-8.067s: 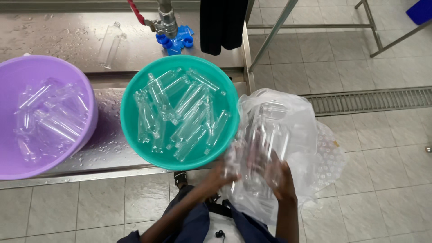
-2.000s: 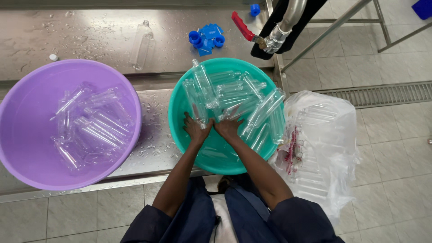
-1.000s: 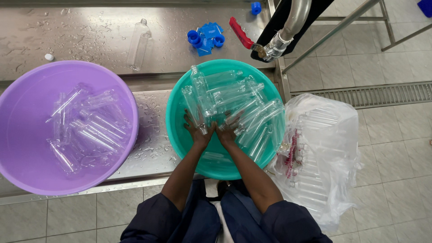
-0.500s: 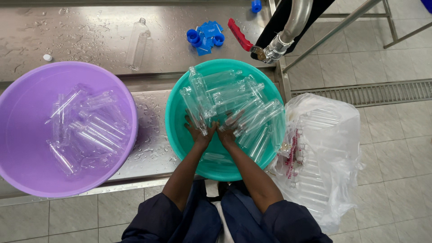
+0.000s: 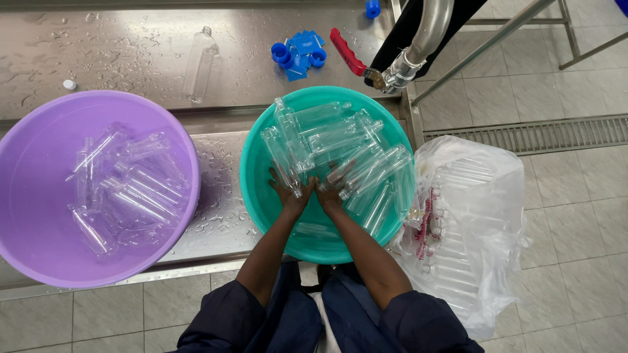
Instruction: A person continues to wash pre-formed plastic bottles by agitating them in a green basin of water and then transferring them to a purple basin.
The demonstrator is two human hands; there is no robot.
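Observation:
Both my hands are inside the teal basin [image 5: 261, 196], which is full of clear plastic bottles [image 5: 327, 140]. My left hand [image 5: 288, 193] grips a clear bottle [image 5: 281, 153] that slants up to the left. My right hand [image 5: 330, 193] rests against it, fingers among the bottles that lie to the right [image 5: 366, 173]. The fingertips are partly hidden by the bottles.
A purple basin [image 5: 39, 261] with several clear bottles stands at the left on the wet steel counter [image 5: 131, 46]. A single bottle [image 5: 199, 62] and blue caps [image 5: 297, 52] lie behind. A tap with a red handle [image 5: 386, 68] hangs over the teal basin. A clear bag of bottles [image 5: 464, 222] sits at the right.
Eight seconds ago my hands were at the clear bag on the right; they now work in the teal basin. Over the last second they have barely shifted.

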